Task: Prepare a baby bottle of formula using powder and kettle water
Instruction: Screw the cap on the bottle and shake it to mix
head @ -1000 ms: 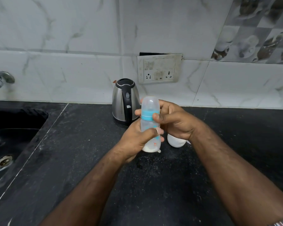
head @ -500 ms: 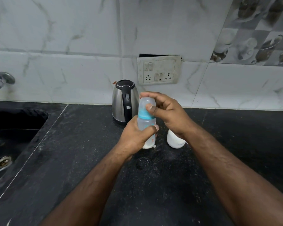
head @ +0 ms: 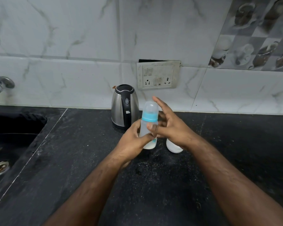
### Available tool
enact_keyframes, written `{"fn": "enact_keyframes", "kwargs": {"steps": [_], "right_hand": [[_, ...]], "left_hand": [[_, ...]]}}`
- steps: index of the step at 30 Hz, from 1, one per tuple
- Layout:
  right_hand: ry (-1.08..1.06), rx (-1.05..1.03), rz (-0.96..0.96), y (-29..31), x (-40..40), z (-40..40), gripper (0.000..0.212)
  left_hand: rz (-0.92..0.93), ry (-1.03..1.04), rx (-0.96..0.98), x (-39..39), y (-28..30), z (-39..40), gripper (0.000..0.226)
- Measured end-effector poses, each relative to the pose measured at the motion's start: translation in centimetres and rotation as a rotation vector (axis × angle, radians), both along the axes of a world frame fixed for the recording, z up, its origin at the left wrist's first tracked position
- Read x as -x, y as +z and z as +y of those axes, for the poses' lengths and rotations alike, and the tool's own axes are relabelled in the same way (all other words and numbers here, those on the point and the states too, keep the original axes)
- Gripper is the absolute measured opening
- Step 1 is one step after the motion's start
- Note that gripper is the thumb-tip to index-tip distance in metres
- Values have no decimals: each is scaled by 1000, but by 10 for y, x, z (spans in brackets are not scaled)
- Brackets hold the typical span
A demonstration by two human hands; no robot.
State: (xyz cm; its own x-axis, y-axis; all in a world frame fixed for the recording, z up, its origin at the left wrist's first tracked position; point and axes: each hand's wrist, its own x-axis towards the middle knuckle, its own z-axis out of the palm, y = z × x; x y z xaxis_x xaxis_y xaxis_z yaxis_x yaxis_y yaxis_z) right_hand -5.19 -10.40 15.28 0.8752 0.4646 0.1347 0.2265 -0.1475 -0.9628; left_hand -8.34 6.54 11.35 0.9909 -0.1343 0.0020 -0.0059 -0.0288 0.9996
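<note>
A clear baby bottle point(head: 148, 123) with a blue collar and a translucent cap stands upright on the black counter, with white formula at its bottom. My left hand point(head: 134, 141) grips its body from the left. My right hand point(head: 168, 126) is beside the bottle on the right, fingers spread and straight, thumb tip touching the bottle's body. A steel electric kettle point(head: 124, 106) with a black handle stands just behind, against the wall. A white container point(head: 173, 148) sits right of the bottle, mostly hidden under my right wrist.
A black sink point(head: 10, 144) with a steel drain fills the left side, with a tap point(head: 0, 83) above it. A switch and socket plate point(head: 158, 75) is on the marble wall behind the kettle. Powder specks dust the black counter point(head: 153, 176).
My right hand has let go of the bottle's cap and collar and opened, its fingers now spread. The bottle has come down a little; my left hand still holds it.
</note>
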Motion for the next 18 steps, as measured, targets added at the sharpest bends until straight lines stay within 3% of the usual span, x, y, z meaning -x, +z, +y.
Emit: {"fn": "enact_keyframes", "kwargs": {"steps": [4,10,16,18], "right_hand": [[-103,197,-123,-7,-1,-2,113],[-192,54,-112,-6,-9,-6,101],[-280,184,-218,6,-9,3,98],[-391,13,-274,25,-15,-2,100]], "left_hand": [[47,-141,98,1,-1,6,67],[144,-197,409,3,-1,11,50],[111,-80,426,0,-1,4,51],[148,-48,478,-1,-3,5,55]]}}
